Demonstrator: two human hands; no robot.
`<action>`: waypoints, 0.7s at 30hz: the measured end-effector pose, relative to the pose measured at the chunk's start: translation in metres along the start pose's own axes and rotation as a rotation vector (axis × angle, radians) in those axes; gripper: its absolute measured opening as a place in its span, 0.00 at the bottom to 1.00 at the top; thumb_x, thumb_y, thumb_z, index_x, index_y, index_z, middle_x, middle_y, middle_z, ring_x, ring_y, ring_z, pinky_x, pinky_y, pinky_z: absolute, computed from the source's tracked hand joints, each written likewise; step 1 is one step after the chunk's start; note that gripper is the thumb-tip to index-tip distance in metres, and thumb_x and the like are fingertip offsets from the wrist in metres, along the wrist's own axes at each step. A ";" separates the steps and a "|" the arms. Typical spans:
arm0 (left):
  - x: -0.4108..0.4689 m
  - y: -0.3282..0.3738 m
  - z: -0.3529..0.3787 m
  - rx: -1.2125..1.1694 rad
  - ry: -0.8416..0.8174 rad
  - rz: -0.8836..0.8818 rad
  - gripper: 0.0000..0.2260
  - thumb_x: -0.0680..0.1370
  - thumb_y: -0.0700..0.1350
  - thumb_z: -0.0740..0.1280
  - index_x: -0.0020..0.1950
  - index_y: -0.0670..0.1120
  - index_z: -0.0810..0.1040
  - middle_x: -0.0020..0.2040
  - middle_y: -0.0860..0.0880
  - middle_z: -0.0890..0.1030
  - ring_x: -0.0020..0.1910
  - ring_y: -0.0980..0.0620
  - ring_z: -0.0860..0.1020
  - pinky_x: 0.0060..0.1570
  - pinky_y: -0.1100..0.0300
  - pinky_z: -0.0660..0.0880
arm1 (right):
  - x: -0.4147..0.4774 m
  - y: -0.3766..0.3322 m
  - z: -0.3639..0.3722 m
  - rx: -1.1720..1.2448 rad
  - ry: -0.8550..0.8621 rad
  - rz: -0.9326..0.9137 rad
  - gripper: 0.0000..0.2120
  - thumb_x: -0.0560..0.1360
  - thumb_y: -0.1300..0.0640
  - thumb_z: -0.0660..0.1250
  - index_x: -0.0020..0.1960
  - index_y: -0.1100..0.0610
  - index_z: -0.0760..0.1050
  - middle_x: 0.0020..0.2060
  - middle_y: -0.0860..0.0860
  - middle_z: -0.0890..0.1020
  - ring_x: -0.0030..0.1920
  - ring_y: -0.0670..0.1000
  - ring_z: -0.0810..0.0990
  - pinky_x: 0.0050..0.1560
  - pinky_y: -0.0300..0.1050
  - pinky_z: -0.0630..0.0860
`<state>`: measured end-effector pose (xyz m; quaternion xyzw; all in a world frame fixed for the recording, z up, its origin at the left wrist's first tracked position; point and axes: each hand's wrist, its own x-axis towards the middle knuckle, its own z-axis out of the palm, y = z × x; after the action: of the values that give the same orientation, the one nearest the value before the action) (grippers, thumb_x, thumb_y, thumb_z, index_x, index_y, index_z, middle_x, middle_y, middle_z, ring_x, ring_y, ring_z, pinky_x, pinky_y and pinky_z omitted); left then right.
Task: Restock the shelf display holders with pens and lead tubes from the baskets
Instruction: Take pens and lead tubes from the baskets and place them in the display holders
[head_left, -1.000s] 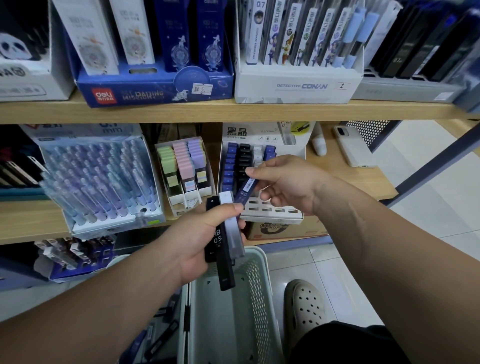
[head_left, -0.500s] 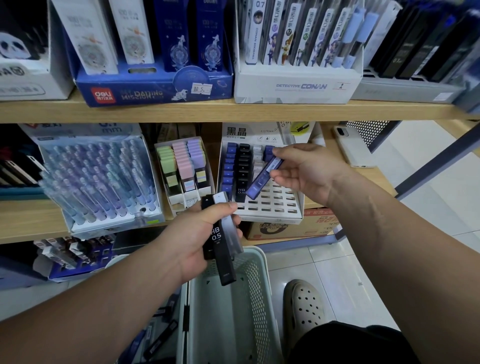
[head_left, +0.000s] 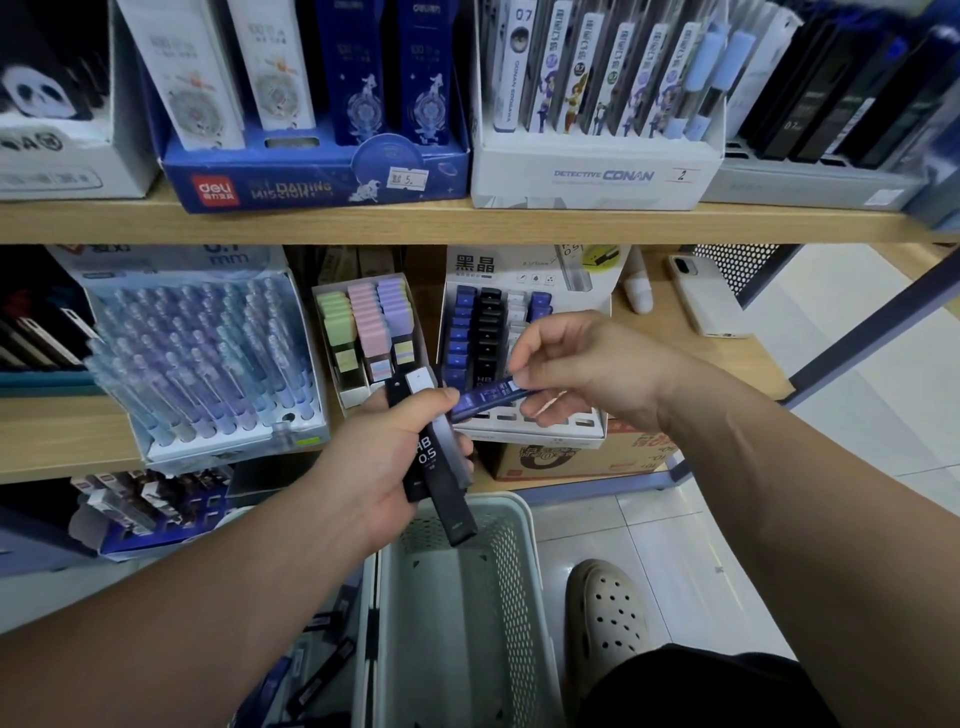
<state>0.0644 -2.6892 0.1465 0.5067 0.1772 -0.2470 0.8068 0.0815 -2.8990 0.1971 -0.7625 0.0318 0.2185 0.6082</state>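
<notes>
Glossy plastic lead tubes, a matt perforated plastic basket, smooth light wood shelf, cardboard display holder.

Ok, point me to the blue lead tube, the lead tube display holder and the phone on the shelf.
blue lead tube (head_left: 485, 401): head view, middle of its barrel.
lead tube display holder (head_left: 540, 428): head view, white front edge.
phone (head_left: 709, 296): head view, centre of its white back.

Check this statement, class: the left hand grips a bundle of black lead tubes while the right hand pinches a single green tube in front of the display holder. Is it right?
Not quite. In the head view the tube pinched by the right hand is blue, not green. The left hand does grip black lead tubes before the display holder.
</notes>
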 end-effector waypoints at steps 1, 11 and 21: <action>0.000 0.000 -0.001 -0.002 0.004 0.000 0.14 0.76 0.40 0.73 0.60 0.39 0.78 0.34 0.41 0.81 0.28 0.46 0.80 0.29 0.54 0.78 | -0.001 0.000 0.000 -0.091 0.002 -0.041 0.07 0.75 0.69 0.72 0.46 0.58 0.81 0.38 0.57 0.83 0.37 0.51 0.84 0.37 0.41 0.81; 0.003 -0.001 -0.003 0.028 -0.009 -0.045 0.17 0.76 0.41 0.73 0.63 0.38 0.78 0.39 0.41 0.82 0.28 0.47 0.79 0.29 0.55 0.77 | 0.004 -0.006 0.018 -0.979 0.130 -0.346 0.10 0.67 0.50 0.82 0.47 0.48 0.86 0.40 0.40 0.84 0.42 0.39 0.80 0.43 0.35 0.72; 0.000 0.001 -0.005 0.032 -0.031 -0.064 0.14 0.74 0.43 0.75 0.58 0.42 0.81 0.45 0.43 0.86 0.32 0.47 0.82 0.30 0.54 0.79 | 0.004 0.011 -0.020 -0.710 0.368 -0.271 0.19 0.71 0.59 0.78 0.56 0.43 0.75 0.35 0.47 0.83 0.36 0.44 0.81 0.39 0.42 0.78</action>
<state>0.0648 -2.6842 0.1456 0.5097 0.1768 -0.2835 0.7928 0.0880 -2.9197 0.1889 -0.9483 -0.0378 -0.0059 0.3152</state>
